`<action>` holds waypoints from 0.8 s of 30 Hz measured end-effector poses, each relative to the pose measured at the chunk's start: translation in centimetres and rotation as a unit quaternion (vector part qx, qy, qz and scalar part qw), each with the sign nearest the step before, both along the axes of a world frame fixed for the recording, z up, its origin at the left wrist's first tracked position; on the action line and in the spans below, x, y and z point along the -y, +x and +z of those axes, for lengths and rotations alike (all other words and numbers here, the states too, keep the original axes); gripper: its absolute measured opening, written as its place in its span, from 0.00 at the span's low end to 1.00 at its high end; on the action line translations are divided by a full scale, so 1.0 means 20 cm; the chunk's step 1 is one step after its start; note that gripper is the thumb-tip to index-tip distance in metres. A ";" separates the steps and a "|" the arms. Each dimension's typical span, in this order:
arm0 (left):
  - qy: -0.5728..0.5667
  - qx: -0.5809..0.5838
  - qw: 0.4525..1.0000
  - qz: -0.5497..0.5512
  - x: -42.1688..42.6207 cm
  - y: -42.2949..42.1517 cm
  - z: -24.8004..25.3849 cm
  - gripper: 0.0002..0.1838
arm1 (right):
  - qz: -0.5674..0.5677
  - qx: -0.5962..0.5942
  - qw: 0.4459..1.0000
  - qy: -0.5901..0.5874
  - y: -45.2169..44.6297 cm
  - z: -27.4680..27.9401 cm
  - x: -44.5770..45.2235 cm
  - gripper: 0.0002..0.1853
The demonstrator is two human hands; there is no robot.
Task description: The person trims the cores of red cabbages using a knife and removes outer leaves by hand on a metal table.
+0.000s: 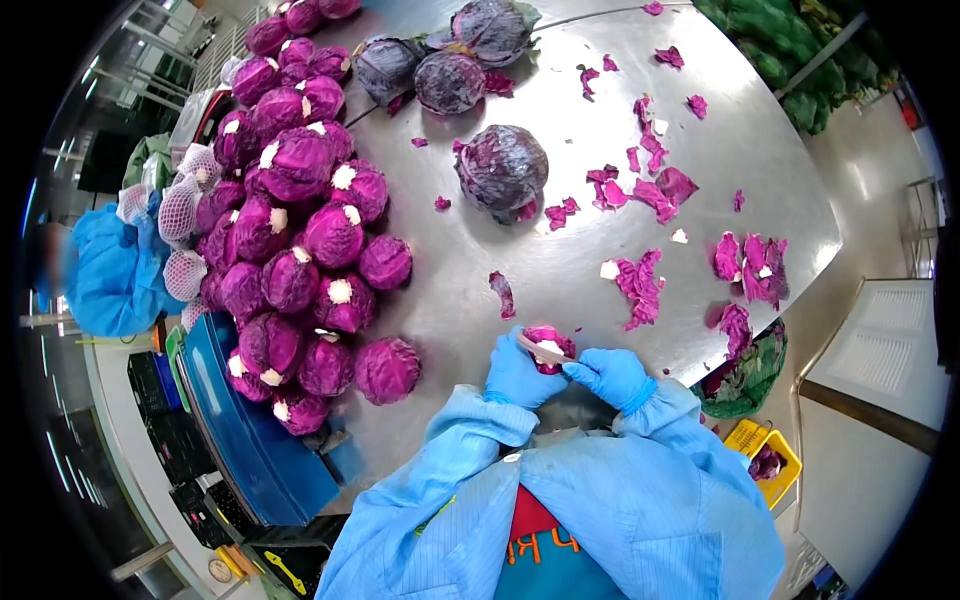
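A purple cabbage is cupped in the gloved left hand over the near side of the steel table, apparently so that it is steadied — its pale stem end exposed. A knife is gripped in the right hand, its blade laid across that end. Bright heads are heaped leftward, perhaps to be separated from scraps.

Purple cabbages are crowding the left edge of the steel table, three darker cabbages are huddling towards the far edge, one dark cabbage is sitting mid-table, and torn leaves are littering the right!
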State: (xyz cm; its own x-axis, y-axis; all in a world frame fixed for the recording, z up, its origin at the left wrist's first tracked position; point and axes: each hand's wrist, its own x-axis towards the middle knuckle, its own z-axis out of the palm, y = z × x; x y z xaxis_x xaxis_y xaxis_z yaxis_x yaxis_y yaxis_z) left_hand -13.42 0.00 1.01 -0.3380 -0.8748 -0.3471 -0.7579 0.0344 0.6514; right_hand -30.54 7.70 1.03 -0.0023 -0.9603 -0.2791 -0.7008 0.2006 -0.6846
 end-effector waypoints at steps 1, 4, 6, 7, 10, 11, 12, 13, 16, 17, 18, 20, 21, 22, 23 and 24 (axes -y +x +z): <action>0.001 -0.002 1.000 -0.009 0.01 0.00 -0.03 0.36 | 0.005 0.016 1.000 -0.009 -0.01 -0.03 0.00 0.24; -0.001 0.003 0.999 -0.032 0.01 0.01 -0.11 0.36 | 0.028 0.043 0.998 -0.021 -0.05 -0.06 0.04 0.25; -0.015 0.018 0.999 -0.039 0.02 0.00 -0.11 0.36 | 0.051 0.029 0.998 -0.018 -0.08 -0.04 0.08 0.25; -0.009 0.032 0.999 -0.041 0.03 0.00 -0.11 0.36 | 0.054 0.051 0.997 -0.013 -0.10 -0.05 0.09 0.25; -0.005 0.076 0.996 -0.051 0.04 -0.04 -0.07 0.36 | 0.092 0.096 0.991 0.011 -0.15 -0.10 0.14 0.25; -0.010 0.094 0.994 -0.055 0.04 -0.05 -0.04 0.36 | 0.092 0.105 0.990 0.016 -0.15 -0.11 0.15 0.25; -0.015 0.112 0.992 -0.059 0.04 -0.05 -0.02 0.36 | 0.093 0.115 0.989 0.021 -0.16 -0.13 0.15 0.25; 0.012 0.103 0.993 -0.064 0.06 -0.06 -0.01 0.36 | 0.094 0.124 0.987 0.027 -0.16 -0.14 0.16 0.26; 0.058 0.085 0.992 -0.067 0.08 -0.08 0.03 0.35 | 0.064 0.135 0.983 0.110 -0.14 -0.04 0.19 0.27; 0.050 0.085 0.993 -0.057 0.08 -0.08 0.05 0.35 | 0.051 0.124 0.982 0.131 -0.13 -0.01 0.19 0.28; 0.042 0.086 0.994 -0.047 0.08 -0.08 0.06 0.34 | 0.039 0.113 0.981 0.152 -0.12 0.02 0.20 0.28; 0.100 0.113 0.986 -0.071 0.10 -0.08 0.02 0.43 | 0.029 0.051 0.988 0.142 -0.09 0.02 0.19 0.29; 0.129 0.127 0.980 -0.082 0.10 -0.08 0.00 0.48 | 0.030 -0.001 0.993 0.111 -0.07 0.01 0.18 0.30; 0.128 0.123 0.980 -0.090 0.10 -0.08 -0.01 0.49 | 0.030 -0.053 0.995 0.079 -0.06 -0.01 0.16 0.30; 0.126 0.118 0.980 -0.098 0.10 -0.08 -0.02 0.49 | 0.026 -0.074 0.996 0.043 -0.05 -0.03 0.15 0.30; 0.116 0.116 0.982 -0.089 0.09 -0.08 -0.02 0.49 | 0.023 -0.096 0.995 0.006 -0.06 -0.07 0.13 0.30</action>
